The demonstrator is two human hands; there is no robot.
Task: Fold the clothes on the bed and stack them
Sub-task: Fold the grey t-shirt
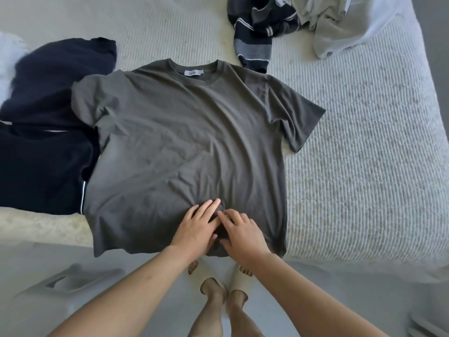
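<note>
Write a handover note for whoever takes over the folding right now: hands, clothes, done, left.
Left hand: flat on the lower middle of the grey cotton t-shirt, no grip.
Right hand: beside it, fingers pressing the same spot.
T-shirt: spread face up on the white textured bedspread, sleeves out, unfolded.
Dark navy garments: at its left, one sleeve overlaps them.
Striped navy garment and pale grey garment: crumpled at the far side.
Left: fold the t-shirt, then the far pile, and stack.
</note>
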